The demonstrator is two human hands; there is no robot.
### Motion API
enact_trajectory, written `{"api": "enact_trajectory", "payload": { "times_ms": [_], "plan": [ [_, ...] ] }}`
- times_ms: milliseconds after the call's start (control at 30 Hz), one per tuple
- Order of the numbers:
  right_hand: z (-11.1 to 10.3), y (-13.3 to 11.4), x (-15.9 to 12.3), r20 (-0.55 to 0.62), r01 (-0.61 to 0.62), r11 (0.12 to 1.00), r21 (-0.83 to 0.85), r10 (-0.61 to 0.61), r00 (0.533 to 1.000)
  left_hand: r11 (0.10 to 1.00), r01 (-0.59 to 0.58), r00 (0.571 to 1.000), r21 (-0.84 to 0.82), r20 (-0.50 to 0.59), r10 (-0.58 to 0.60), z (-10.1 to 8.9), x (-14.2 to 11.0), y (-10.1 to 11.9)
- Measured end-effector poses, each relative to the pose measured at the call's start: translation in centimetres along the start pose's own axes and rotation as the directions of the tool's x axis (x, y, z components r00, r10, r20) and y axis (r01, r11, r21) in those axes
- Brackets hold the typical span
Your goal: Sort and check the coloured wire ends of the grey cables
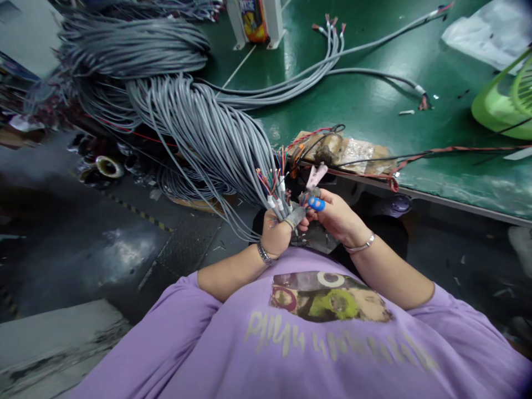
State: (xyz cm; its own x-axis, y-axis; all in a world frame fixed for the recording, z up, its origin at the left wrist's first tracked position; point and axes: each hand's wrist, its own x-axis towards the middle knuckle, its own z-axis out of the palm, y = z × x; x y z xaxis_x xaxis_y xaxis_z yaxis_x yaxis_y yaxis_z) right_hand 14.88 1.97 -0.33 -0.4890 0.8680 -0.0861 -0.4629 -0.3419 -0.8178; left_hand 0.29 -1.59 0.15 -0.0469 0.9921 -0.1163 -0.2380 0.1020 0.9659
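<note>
My left hand (pixel 277 234) is closed around the ends of several grey cables (pixel 279 206), close to my body. Coloured wires (pixel 270 180) fan out from the stripped ends above white bands. A worn grey finger cover wraps the thumb. Beside it my right hand (pixel 337 216) pinches at thin wires (pixel 304 200) by the left fingertips, with a blue cover (pixel 316 204) on one digit. The exact grip of the right fingers is partly hidden. A large bundle of grey cable (pixel 208 130) runs from the bench edge down to the left hand.
On the green bench (pixel 374 105) lie loose cable ends (pixel 332 33), a taped block (pixel 353 152) with red and black cords at the front edge, a green basket (pixel 490 105) and a plastic bag (pixel 486 33). More cable coils (pixel 137 50) are heaped at the back left.
</note>
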Motion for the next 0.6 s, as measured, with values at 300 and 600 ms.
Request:
{"api": "enact_trajectory", "payload": {
  "times_ms": [300,600],
  "plan": [
    [0.5,0.1,-0.4,-0.085,0.022,0.995,-0.092,-0.03,0.996,0.999,0.024,1.0,0.043,0.007,-0.024,-0.4,0.0,-0.6],
    [1.9,0.5,-0.3,-0.191,0.084,0.994,0.065,-0.07,0.979,0.999,0.034,0.999,-0.028,-0.01,-0.034,-0.3,0.4,-0.5]
  ]
}}
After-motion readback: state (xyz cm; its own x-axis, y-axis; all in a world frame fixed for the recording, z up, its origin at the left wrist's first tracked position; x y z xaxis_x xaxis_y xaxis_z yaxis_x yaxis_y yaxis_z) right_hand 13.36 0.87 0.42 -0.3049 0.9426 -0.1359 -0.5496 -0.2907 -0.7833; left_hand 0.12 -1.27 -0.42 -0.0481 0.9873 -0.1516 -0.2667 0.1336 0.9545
